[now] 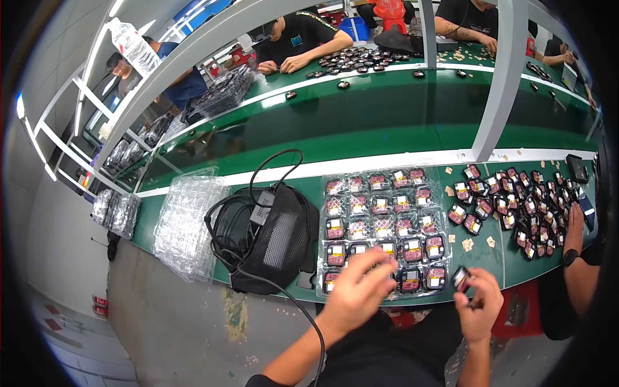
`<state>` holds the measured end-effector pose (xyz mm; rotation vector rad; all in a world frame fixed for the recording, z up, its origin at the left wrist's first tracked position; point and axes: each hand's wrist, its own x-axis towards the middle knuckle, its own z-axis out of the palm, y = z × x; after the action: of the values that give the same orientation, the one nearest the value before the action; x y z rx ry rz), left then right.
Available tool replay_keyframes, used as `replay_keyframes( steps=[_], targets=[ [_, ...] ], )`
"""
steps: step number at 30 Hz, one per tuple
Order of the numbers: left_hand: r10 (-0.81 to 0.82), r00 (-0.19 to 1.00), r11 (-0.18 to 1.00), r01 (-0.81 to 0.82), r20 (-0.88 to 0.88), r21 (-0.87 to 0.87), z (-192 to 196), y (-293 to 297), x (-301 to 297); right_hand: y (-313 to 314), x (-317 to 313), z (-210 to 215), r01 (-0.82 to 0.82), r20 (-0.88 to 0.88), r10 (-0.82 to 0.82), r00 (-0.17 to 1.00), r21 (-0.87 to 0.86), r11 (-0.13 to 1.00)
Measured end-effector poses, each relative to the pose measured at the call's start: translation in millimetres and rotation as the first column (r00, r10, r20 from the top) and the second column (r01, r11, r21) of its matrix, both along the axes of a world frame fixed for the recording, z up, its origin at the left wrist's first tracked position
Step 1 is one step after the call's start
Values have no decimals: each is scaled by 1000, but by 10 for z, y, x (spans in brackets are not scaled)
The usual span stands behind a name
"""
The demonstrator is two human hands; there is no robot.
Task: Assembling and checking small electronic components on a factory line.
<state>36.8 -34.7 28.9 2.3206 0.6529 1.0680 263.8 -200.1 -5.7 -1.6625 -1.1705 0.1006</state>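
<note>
A clear plastic tray (pixel 385 173) lies on the green bench in front of me, its pockets filled with several small black square parts with pink and white faces. My left hand (pixel 358 288) hovers over the tray's near row, fingers spread and blurred, touching a part there. My right hand (pixel 478 303) sits just right of the tray's near corner, fingers closed on one small black part (pixel 460 278). A loose pile of the same parts (pixel 516 203) lies to the right of the tray.
A black mesh bag (pixel 274 242) with a cable sits left of the tray, beside a stack of empty clear trays (pixel 187 226). Another person's arm with a wristwatch (pixel 572 248) reaches in at the right. Other people work at the far bench (pixel 361 61). A white post (pixel 500 84) stands ahead.
</note>
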Motion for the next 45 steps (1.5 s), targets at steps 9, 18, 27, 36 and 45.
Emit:
replay_keyframes(
  steps=[9,18,27,36,45],
  targets=[
    [-253,864,457,504,436,-733,-204,-708,111,-74,-479,170,-318,-145,341,929,163,934],
    [217,809,376,447,546,-812,-232,-797,84,28,-475,319,-359,-226,339,913,-53,932],
    [190,846,404,395,498,-825,-245,-828,113,75,-426,267,-267,196,255,947,34,963],
    [24,837,492,467,547,-735,-281,-796,79,57,-406,264,-342,4,342,940,4,940],
    [125,832,460,434,541,-775,-306,-798,49,37,-420,192,-210,296,191,936,36,977]
  ],
)
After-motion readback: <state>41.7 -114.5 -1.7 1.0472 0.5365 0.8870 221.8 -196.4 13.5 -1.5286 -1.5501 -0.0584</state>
